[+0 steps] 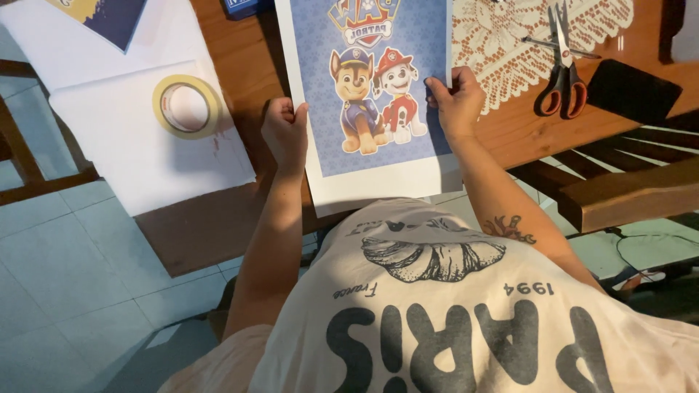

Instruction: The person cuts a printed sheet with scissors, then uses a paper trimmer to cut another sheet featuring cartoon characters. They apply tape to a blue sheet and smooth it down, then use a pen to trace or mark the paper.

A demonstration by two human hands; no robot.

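Between both hands (285,132) (457,98), printed sheet (378,156) overhangs table (240,65).

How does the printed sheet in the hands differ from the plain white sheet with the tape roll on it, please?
The printed sheet carries a blue panel with two cartoon dogs; the plain white sheet is blank. The printed sheet is gripped at its side edges by the left hand and right hand; the plain white sheet lies untouched, a tape roll on it. Both overhang the wooden table.
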